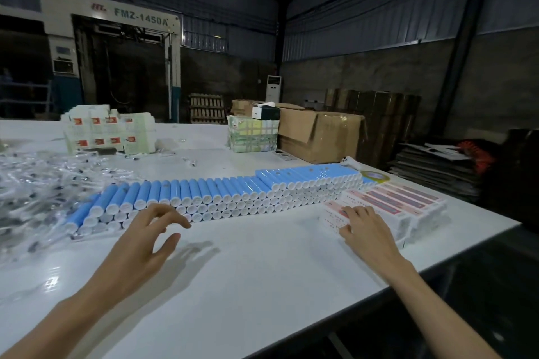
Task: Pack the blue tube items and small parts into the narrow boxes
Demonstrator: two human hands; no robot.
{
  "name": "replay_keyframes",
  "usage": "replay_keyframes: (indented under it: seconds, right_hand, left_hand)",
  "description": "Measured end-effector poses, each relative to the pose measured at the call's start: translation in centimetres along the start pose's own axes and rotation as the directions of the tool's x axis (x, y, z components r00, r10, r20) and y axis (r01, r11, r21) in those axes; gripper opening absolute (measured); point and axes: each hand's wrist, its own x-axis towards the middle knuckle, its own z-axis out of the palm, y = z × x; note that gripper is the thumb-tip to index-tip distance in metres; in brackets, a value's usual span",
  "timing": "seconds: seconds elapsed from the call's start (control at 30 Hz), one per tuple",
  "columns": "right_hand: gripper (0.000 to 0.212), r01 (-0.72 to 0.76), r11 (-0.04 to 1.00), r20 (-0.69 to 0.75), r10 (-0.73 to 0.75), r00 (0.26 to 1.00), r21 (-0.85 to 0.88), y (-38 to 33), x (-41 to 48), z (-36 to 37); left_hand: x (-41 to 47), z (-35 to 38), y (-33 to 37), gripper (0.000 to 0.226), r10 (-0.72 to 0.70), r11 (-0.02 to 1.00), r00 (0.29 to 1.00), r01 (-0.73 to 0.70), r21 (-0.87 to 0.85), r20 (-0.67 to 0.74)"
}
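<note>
On my feed I get two arms, both bare from the bottom edge of the frame up to the fingertips. L forearm (73, 309) is slim and tapers to a narrow wrist; L hand (140, 242) has long, thin fingers. R forearm (423, 294) is much the same build — lean, smooth. R hand (367, 233) is slender too, w/ knuckles faintly visible. Dim light — finer detail, e.g. nails, I can't make out.

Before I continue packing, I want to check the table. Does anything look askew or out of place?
Yes. The leftmost blue tubes slant and fan out, while the rest of the stack lies in straight rows. The small parts in clear bags lie in a loose, spread heap beside them.
</note>
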Motion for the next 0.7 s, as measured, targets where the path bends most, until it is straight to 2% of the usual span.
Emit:
replay_keyframes:
  seconds: [0.17,0.3,0.37,0.47,0.53,0.6,0.7]
  right_hand:
    - [0.035,-0.047,0.991,-0.053,0.041,0.998,-0.127,0.5,-0.5,-0.3]
    - [0.033,-0.036,0.980,-0.047,0.027,0.999,-0.193,-0.2,-0.5,-1.0]
    - [0.032,-0.023,0.988,-0.080,0.010,0.997,-0.154,-1.7,-0.2,-1.6]
    - [0.024,0.098,0.993,-0.188,-0.083,0.979,0.071,-6.6,0.6,-2.4]
    - [0.021,0.218,0.924,-0.248,-0.141,0.959,0.315,-11.5,1.1,-2.8]
    - [0.019,0.260,0.786,-0.216,-0.165,0.962,0.560,-17.1,1.6,-3.1]
    - [0.013,0.230,0.518,-0.127,-0.227,0.965,0.823,-26.2,2.2,-3.3]
  left_hand:
    - [-0.1,-0.3,-0.2,0.020,-0.016,1.000,1.000,0.016,0.014,0.011]
    - [-0.1,-0.1,-0.7,0.028,-0.028,0.999,0.999,0.027,0.042,0.016]
    - [-0.1,-0.1,-0.8,0.034,-0.034,0.998,0.999,0.033,0.061,0.016]
    - [0.0,-0.2,-0.7,0.034,-0.059,0.992,0.998,0.059,0.108,-0.006]
    - [0.2,-0.5,-0.5,0.031,-0.080,0.988,0.996,0.085,0.125,-0.044]
    - [0.3,-1.0,-0.1,0.028,-0.115,0.986,0.990,0.124,0.109,-0.086]
    - [0.6,-2.4,0.2,0.021,-0.223,0.966,0.965,0.237,0.103,-0.135]
